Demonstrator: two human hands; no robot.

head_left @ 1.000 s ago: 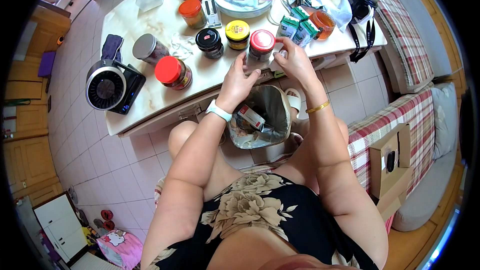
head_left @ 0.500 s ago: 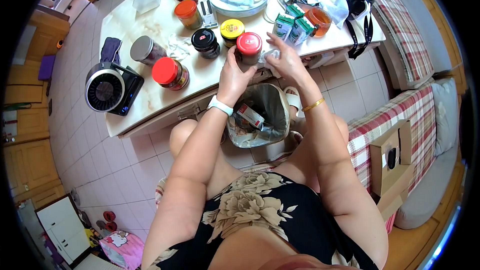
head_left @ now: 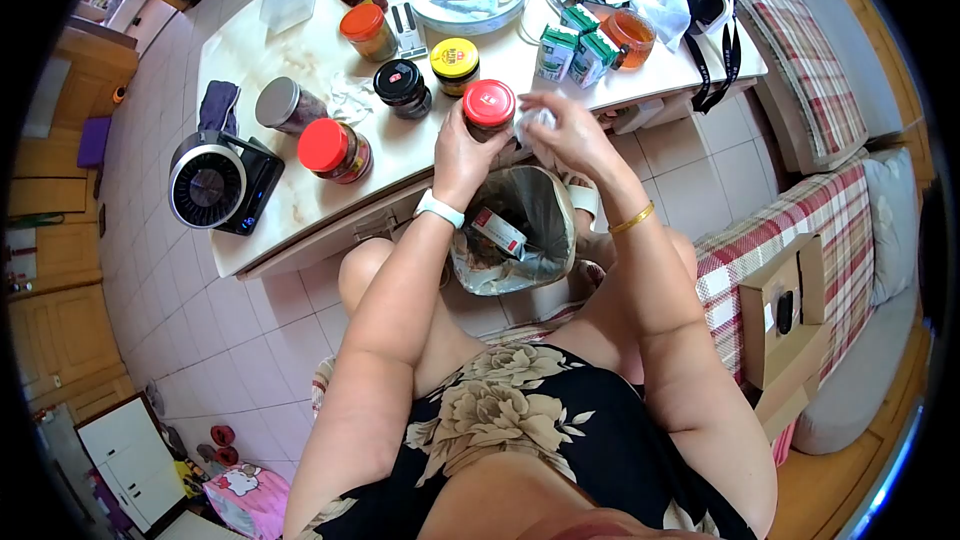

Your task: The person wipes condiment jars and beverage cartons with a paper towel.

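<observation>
My left hand [head_left: 466, 162] is wrapped around a glass jar with a red lid [head_left: 489, 103] at the near edge of the table. The jar is upright, its lower part mostly hidden by my fingers. In my right hand [head_left: 578, 138] is a crumpled white tissue [head_left: 536, 126], held close to the jar's right side and slightly blurred. A yellow-lidded jar [head_left: 455, 62] and a black-lidded jar [head_left: 402, 88] stand just behind the held jar, to its left. Below my hands is a lined trash bin [head_left: 555, 270] with a small box [head_left: 498, 232] and other waste in it.
Green-and-white cartons [head_left: 557, 52] and an amber jar [head_left: 630, 37] stand on the right of the table [head_left: 270, 210]. More jars, a small fan [head_left: 208, 185] and a large bowl [head_left: 470, 24] are also on it. A cardboard box [head_left: 785, 325] sits on the plaid sofa.
The red-lidded jar has come slightly nearer to me, away from the yellow-lidded one. My right hand's outstretched fingers have curled in and lowered beside the jar with the tissue.
</observation>
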